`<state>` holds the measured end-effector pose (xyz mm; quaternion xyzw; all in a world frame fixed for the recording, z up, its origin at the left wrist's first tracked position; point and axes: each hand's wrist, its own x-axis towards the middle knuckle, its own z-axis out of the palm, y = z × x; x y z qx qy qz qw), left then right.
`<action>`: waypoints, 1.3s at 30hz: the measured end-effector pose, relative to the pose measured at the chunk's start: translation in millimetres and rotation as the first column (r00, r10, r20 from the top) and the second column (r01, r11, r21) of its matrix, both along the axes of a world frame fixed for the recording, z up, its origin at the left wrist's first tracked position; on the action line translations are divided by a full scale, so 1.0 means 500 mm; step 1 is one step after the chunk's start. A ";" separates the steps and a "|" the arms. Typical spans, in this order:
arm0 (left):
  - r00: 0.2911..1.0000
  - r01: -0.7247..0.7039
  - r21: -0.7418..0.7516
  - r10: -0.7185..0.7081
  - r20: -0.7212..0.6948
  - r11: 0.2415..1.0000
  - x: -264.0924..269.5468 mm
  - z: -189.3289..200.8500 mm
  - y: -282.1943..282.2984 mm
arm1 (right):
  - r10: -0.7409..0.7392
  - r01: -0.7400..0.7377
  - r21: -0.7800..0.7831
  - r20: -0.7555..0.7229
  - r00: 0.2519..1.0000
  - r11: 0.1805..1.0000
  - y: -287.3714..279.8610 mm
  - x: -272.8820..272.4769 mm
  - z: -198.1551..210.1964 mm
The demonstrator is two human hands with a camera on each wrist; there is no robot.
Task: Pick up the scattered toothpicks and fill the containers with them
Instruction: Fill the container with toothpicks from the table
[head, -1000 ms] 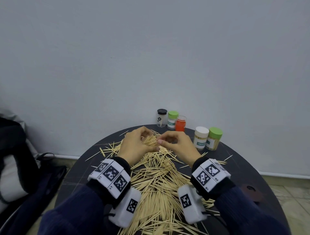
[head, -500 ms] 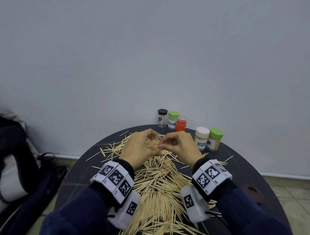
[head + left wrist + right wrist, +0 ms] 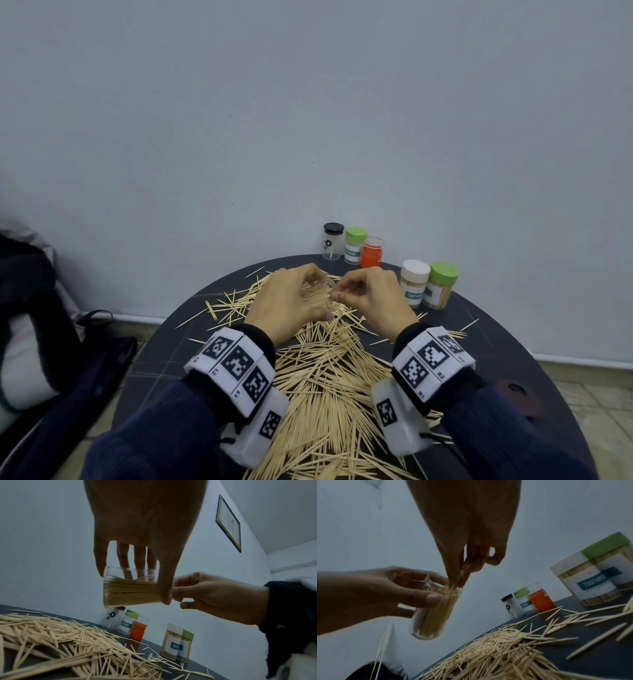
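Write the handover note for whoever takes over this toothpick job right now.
Left hand: grips a clear container, lidless, nearly full, above the table.
Right hand: pinches toothpicks at its mouth.
Done: white-lidded jar and green-lidded jar look packed.
Left: big toothpick pile on the table; black-lidded jar nearly empty. Small green-lidded jar and orange container: contents unclear.

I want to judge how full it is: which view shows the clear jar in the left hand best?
The right wrist view: the clear jar shows tilted, open mouth included, packed with toothpicks. The left wrist view shows its side, mouth behind the thumb. The head view mostly hides it behind the left hand.
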<state>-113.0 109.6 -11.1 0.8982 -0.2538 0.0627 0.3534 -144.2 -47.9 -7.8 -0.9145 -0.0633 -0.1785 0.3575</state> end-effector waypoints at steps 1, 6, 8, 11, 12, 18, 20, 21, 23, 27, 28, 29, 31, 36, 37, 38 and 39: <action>1.000 0.001 0.004 -0.001 0.004 1.000 0.000 0.000 0.000 | -0.012 0.012 -0.003 0.001 1.000 1.000 0.000 0.000 0.000; 1.000 0.002 -0.017 -0.003 -0.008 1.000 -0.001 0.002 0.003 | 0.015 -0.015 0.064 0.006 1.000 0.998 0.002 -0.001 -0.004; 1.000 -0.007 -0.030 0.006 -0.017 1.000 0.001 0.002 0.005 | 0.021 -0.021 0.087 0.005 1.000 0.996 0.000 -0.001 -0.004; 0.999 -0.034 -0.044 0.033 -0.026 0.998 0.008 0.001 0.009 | 0.039 -0.039 0.111 -0.003 0.999 0.993 -0.007 0.000 -0.002; 0.999 -0.048 -0.053 0.047 -0.027 0.997 0.010 0.002 0.010 | 0.039 -0.039 0.102 -0.003 0.999 0.994 -0.009 0.001 -0.003; 0.999 -0.025 -0.031 0.024 -0.031 0.999 0.008 0.003 0.011 | 0.066 -0.062 0.091 -0.048 0.997 0.994 0.000 0.003 -0.021; 0.999 -0.008 -0.025 0.007 -0.033 1.000 0.005 0.003 0.010 | 0.058 -0.054 0.076 -0.055 0.997 0.996 0.001 0.005 -0.022; 0.999 -0.001 -0.027 0.000 -0.036 1.000 0.004 0.004 0.009 | 0.049 -0.045 0.060 -0.057 0.997 0.997 0.001 0.005 -0.022; 0.999 0.014 -0.035 -0.016 -0.047 0.999 0.002 0.005 0.007 | 0.021 -0.020 0.040 -0.036 0.999 0.999 0.000 0.006 -0.023; 0.998 -0.002 -0.048 -0.001 -0.056 0.999 0.001 0.005 0.007 | -0.099 0.095 0.088 0.042 0.994 0.992 -0.004 0.014 -0.030; 0.998 -0.005 -0.052 0.001 -0.059 0.999 0.001 0.005 0.006 | -0.116 0.114 0.066 0.035 0.993 0.991 -0.004 0.015 -0.032; 0.998 -0.003 -0.056 0.000 -0.065 0.998 0.001 0.004 0.006 | -0.119 0.118 0.038 0.020 0.993 0.992 -0.004 0.015 -0.035; 0.997 0.006 -0.050 -0.009 -0.071 0.999 0.000 0.003 0.006 | -0.086 0.086 0.018 -0.015 0.996 0.996 0.001 0.013 -0.038; 0.997 0.004 -0.044 -0.008 -0.081 0.999 -0.001 0.002 0.006 | -0.047 0.049 0.038 -0.045 0.998 0.998 0.004 0.009 -0.030; 0.996 -0.001 -0.046 -0.003 -0.086 0.999 0.001 0.003 0.008 | -0.059 0.061 0.042 -0.040 0.997 0.997 0.000 0.010 -0.027; 0.996 -0.008 -0.048 0.004 -0.092 0.999 0.005 0.004 0.010 | -0.078 0.079 0.046 -0.034 0.996 0.996 -0.005 0.010 -0.025; 0.995 -0.015 -0.050 0.011 -0.096 0.999 0.008 0.004 0.012 | -0.100 0.102 0.042 -0.035 0.994 0.994 -0.010 0.012 -0.023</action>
